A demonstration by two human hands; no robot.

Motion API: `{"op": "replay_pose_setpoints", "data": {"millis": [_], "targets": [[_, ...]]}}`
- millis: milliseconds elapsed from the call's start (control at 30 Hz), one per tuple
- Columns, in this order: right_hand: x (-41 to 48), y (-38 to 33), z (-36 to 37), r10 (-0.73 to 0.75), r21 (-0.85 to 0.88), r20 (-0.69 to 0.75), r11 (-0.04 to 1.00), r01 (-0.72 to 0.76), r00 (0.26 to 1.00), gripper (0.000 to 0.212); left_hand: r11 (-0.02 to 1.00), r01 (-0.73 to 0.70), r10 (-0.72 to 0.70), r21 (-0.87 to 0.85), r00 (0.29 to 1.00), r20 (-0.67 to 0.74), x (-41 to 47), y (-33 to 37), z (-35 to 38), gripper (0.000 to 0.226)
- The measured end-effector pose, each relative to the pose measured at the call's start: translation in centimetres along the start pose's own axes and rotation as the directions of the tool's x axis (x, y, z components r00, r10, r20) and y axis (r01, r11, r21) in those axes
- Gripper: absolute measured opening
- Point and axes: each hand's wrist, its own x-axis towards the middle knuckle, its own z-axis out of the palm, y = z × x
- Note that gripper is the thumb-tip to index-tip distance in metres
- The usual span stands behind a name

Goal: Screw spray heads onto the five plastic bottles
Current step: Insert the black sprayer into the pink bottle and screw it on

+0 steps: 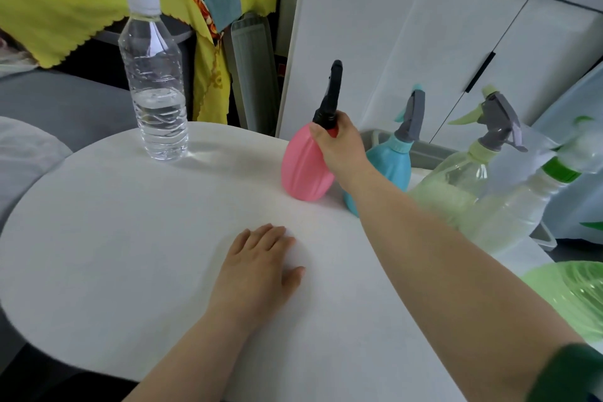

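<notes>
A pink spray bottle [301, 170] with a black spray head [331, 98] stands at the far right of the round white table [130, 254]. My right hand [341, 145] grips its neck and the base of the head. Right of it stand a blue bottle [393, 170] with a grey head, a pale green bottle [456, 179] with a grey and green head, and a clear bottle [518, 209] with a green collar, blurred. Another green bottle [574, 297] shows at the right edge. My left hand [261, 264] lies flat on the table, holding nothing.
A capped clear water bottle [156, 81], half full, stands at the table's far left. Behind it is a yellow flowered cloth [65, 3] over furniture. White cabinet doors [489, 52] rise behind the bottles. A grey tray [427, 150] sits behind the blue bottle.
</notes>
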Motion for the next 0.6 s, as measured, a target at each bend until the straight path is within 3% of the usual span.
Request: {"op": "replay_pose_setpoints", "data": {"millis": [233,433,600], "targets": [[0.1,0.5,0.2,-0.020,-0.003,0.006,1.000,0.020,1.000,0.038,1.000,0.003,-0.003,-0.003,1.000,0.001,0.1,0.1,0.0,0.052],[-0.6,0.9,-0.8,0.029,0.062,0.002,0.998,-0.029,1.000,0.059,1.000,-0.007,0.007,0.009,1.000,-0.010,0.0,0.0,0.1,0.052],[-3.8,1.0,-2.5,-0.024,0.090,-0.100,0.995,0.033,0.995,0.043,1.000,0.005,-0.005,-0.012,1.000,-0.015,-0.2,0.3,-0.3,0.051]]}}
